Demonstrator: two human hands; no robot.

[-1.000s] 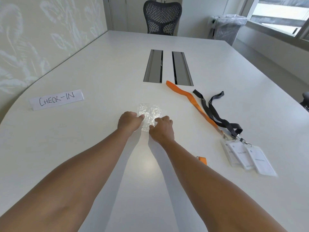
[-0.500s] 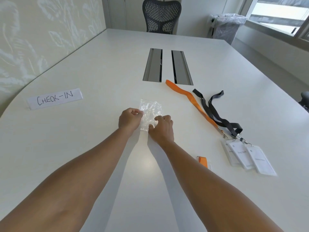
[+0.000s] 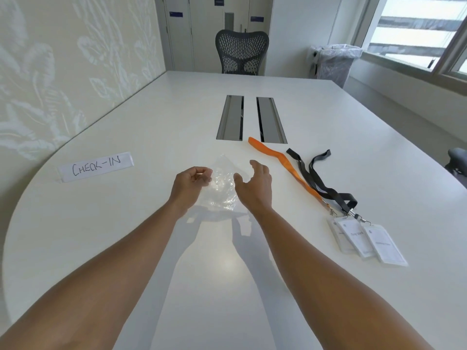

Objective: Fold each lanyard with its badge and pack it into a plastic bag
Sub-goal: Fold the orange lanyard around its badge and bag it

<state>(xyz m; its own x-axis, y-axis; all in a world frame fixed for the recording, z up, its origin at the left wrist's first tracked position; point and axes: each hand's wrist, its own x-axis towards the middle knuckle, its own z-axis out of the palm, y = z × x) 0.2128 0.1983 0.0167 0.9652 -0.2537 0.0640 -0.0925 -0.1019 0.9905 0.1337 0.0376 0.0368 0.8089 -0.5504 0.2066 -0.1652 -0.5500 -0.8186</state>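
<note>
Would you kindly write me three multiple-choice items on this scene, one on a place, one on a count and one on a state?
1. Where does the CHECK-IN sign lie?
A. Left of the hands
B. Beside the badges
C. On the chair

2. How many badges lie on the table?
A. One
B. Three
C. Five

3. What is the state of the plastic bag?
A. Flat under both palms
B. Pinched and lifted by the left hand
C. Stuffed with the orange lanyard

Answers: 1 A, the sign sits far left on the table. 2 B, three overlapping holders show. 3 B, the left grip pinches its edge while the right hand is open beside it.
</note>
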